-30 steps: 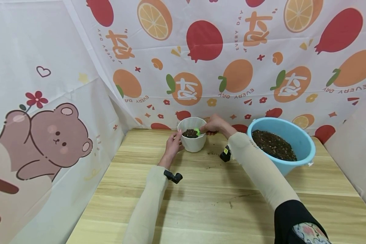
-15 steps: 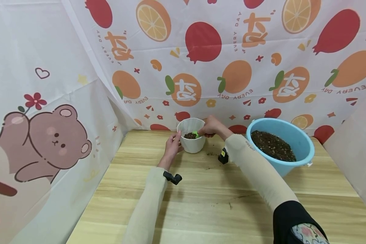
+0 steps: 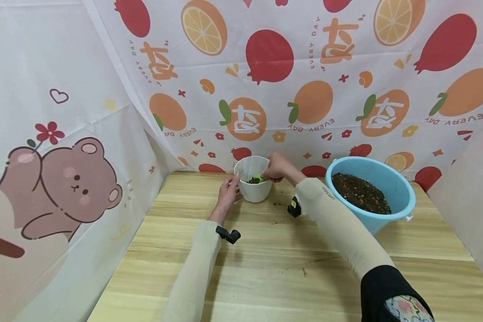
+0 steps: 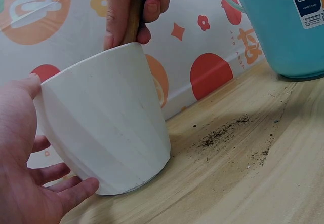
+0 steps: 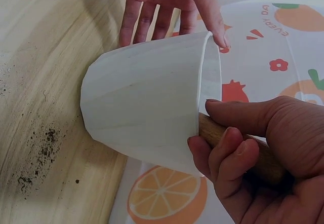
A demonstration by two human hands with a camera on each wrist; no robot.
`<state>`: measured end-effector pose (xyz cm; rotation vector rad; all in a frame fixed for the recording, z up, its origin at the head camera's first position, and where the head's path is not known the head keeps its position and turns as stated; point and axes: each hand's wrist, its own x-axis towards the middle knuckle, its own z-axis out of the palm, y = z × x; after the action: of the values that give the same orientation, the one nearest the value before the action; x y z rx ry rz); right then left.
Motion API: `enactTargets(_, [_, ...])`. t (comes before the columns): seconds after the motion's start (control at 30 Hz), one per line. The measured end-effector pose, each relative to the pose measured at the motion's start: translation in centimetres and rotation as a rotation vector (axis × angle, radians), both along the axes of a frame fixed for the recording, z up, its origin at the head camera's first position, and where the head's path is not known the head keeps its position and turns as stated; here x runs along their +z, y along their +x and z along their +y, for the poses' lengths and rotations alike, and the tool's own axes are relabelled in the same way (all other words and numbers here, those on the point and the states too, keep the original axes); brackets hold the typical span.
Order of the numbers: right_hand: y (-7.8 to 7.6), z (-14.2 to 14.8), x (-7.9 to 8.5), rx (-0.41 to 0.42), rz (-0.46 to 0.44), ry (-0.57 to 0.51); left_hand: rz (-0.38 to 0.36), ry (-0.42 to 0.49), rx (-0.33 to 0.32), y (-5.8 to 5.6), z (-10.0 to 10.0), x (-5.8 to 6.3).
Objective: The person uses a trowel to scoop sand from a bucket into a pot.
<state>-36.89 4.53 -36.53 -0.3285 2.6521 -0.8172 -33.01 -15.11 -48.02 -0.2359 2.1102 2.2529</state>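
A white ribbed flower pot (image 3: 254, 193) stands at the back of the table with dark soil (image 3: 252, 181) inside. My left hand (image 3: 227, 192) holds the pot from the left, thumb at the rim and fingers spread along its side. My right hand (image 3: 279, 169) grips the wooden handle (image 5: 212, 127) of a small garden trowel at the pot's right rim. The trowel's green blade (image 3: 258, 177) dips into the pot and is partly hidden by the rim. In the left wrist view, the pot wall (image 4: 109, 122) hides the blade and soil.
To the right stands a light blue bucket (image 3: 370, 220) holding dark potting soil (image 3: 362, 194). Spilled soil crumbs (image 4: 223, 133) lie on the wooden table (image 3: 265, 277) between pot and bucket. A fruit-print cloth (image 3: 277, 112) hangs close behind the pot.
The green blade has sunk lower in the pot, and less of it and of the soil shows. My right hand has shifted slightly left and down; my left hand stays put.
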Motion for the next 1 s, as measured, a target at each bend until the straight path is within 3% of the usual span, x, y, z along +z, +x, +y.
enactTargets(0.3, [0.2, -0.4, 0.3, -0.026, 0.034, 0.067, -0.026, 0.009, -0.037, -0.2, -0.2, 0.3])
enactTargets(0.43, [0.2, -0.6, 0.4, -0.034, 0.052, 0.096, -0.024, 0.011, -0.05, 0.9, -0.2, 2.0])
enactTargets(0.5, [0.2, -0.6, 0.4, -0.034, 0.062, 0.103, -0.022, 0.011, -0.055, 1.0, -0.2, 2.2])
enactTargets(0.7, [0.1, -0.7, 0.3, -0.023, 0.08, 0.111, -0.017, 0.021, -0.044, -0.2, -0.3, 0.1])
enactTargets(1.0, [0.3, -0.7, 0.5, -0.039, 0.091, 0.095, 0.007, -0.01, -0.013, -0.1, -0.1, -0.1])
